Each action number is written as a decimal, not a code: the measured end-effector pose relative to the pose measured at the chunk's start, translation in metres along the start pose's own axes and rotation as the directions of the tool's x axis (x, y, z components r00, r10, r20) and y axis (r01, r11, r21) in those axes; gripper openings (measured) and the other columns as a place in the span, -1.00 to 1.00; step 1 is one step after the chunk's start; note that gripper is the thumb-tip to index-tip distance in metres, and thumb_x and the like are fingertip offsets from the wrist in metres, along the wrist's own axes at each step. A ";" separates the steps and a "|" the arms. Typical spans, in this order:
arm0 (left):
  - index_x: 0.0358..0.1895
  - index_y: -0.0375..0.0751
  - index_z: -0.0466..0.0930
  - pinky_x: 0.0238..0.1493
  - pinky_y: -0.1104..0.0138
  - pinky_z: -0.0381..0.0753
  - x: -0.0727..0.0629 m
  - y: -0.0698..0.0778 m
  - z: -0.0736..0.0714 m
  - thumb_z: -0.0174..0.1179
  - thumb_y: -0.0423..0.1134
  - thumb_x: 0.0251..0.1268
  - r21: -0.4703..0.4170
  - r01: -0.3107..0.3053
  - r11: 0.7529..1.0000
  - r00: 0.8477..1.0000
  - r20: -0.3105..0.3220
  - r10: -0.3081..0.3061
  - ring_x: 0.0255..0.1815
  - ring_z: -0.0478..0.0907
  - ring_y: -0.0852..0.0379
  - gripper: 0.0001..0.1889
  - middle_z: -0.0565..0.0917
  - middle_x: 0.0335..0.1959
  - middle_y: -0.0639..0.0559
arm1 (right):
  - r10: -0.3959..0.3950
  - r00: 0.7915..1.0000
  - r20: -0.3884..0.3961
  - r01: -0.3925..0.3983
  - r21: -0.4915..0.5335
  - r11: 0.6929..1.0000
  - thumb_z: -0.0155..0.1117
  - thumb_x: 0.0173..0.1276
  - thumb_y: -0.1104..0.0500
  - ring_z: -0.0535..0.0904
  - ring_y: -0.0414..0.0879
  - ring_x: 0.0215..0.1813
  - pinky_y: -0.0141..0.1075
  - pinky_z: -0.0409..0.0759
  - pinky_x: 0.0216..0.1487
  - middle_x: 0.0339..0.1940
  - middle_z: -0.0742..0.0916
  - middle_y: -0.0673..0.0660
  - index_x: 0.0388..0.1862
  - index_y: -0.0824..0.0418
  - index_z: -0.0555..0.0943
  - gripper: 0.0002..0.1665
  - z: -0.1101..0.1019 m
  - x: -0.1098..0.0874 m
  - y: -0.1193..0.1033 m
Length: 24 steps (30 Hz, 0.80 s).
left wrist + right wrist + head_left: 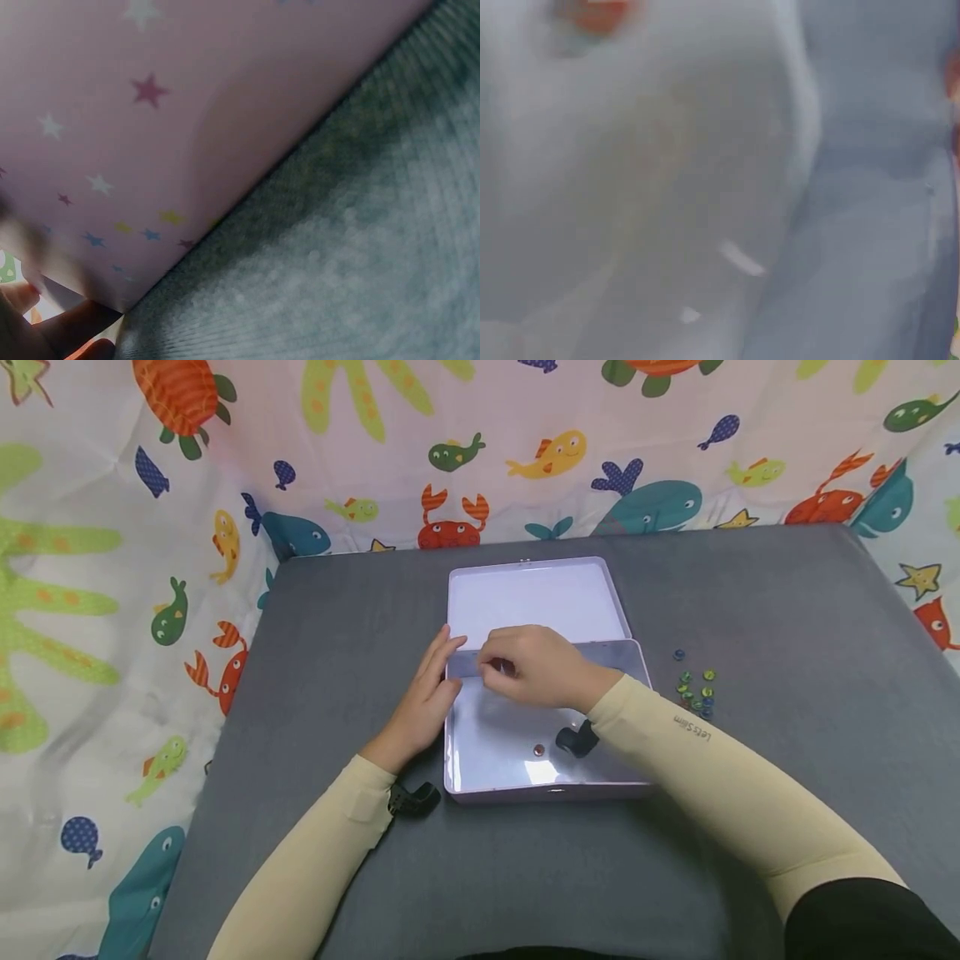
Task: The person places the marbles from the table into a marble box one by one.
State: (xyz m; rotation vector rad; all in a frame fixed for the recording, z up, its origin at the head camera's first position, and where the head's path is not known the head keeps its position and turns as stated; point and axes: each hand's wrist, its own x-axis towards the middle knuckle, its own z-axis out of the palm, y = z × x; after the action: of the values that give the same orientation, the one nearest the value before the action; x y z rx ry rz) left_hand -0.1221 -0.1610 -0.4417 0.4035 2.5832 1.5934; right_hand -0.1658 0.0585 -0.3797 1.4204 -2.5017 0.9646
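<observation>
A pale lilac hinged box (495, 768) lies with its lid (536, 597) tipped open toward the back. My left hand (423, 710) rests along its left side, fingers extended; in the left wrist view, fingers (64, 330) are at a corner of the box's star-printed wall (225, 135). Over the box's back left part is my right hand (536, 668), fingers curled and thumb near the index finger. I cannot tell whether something small is pinched there. One small reddish-brown bead-like piece (538, 750) lies on the box floor. The right wrist view is badly blurred.
Several small shiny green and blue bead-like pieces (696, 693) lie scattered on the grey tabletop (787, 627), right of the box. A sea-animal print cloth (525, 452) hangs behind and at both sides of the table. A black wrist device (577, 739) overhangs the box.
</observation>
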 end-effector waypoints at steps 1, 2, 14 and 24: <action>0.64 0.02 0.20 0.61 -0.19 0.02 0.001 0.000 0.000 -0.16 -0.22 0.50 0.003 -0.002 1.000 1.000 -0.001 0.002 0.75 -0.16 0.06 -0.36 -0.16 0.77 0.12 | 0.008 1.000 -0.011 -0.008 0.010 1.000 0.26 0.38 0.25 0.49 -0.18 -0.41 -0.29 0.51 -0.31 -0.44 0.67 -0.02 -0.25 0.23 0.79 -0.83 -0.002 0.000 0.000; 0.64 0.01 0.20 0.61 -0.20 0.02 0.002 0.000 0.000 -0.16 -0.22 0.51 0.005 -0.006 1.000 1.000 -0.001 0.006 0.75 -0.17 0.05 -0.36 -0.16 0.77 0.11 | 0.015 1.000 -0.020 -0.014 0.020 1.000 0.27 0.38 0.26 0.50 -0.17 -0.41 -0.28 0.52 -0.30 -0.43 0.68 -0.01 -0.24 0.23 0.79 -0.84 -0.005 0.000 0.000; 0.65 0.02 0.18 0.62 -0.21 0.00 0.000 0.001 -0.001 -0.17 -0.28 0.53 0.010 0.006 1.000 1.000 0.003 -0.006 0.75 -0.18 0.04 -0.37 -0.17 0.77 0.04 | 0.083 0.989 -0.124 -0.076 0.056 0.996 0.30 0.41 0.27 0.56 -0.16 -0.35 -0.27 0.58 -0.27 -0.36 0.77 0.02 -0.20 0.25 0.80 -0.85 -0.022 -0.002 -0.001; 0.64 0.04 0.20 0.62 -0.19 0.00 0.000 0.001 0.001 -0.17 -0.29 0.53 0.022 0.004 1.000 1.000 -0.006 -0.004 0.75 -0.16 0.06 -0.38 -0.16 0.77 0.11 | 0.123 0.967 -0.221 -0.121 0.026 0.992 0.33 0.43 0.28 0.55 -0.16 -0.35 -0.23 0.56 -0.29 -0.38 0.76 0.04 -0.17 0.22 0.81 -0.86 -0.042 -0.010 -0.002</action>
State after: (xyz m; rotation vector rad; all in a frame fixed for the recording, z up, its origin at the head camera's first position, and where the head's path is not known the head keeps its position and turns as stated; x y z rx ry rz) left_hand -0.1222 -0.1601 -0.4414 0.3948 2.6064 1.5691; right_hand -0.1672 0.0888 -0.3490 1.1023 -2.4432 1.0948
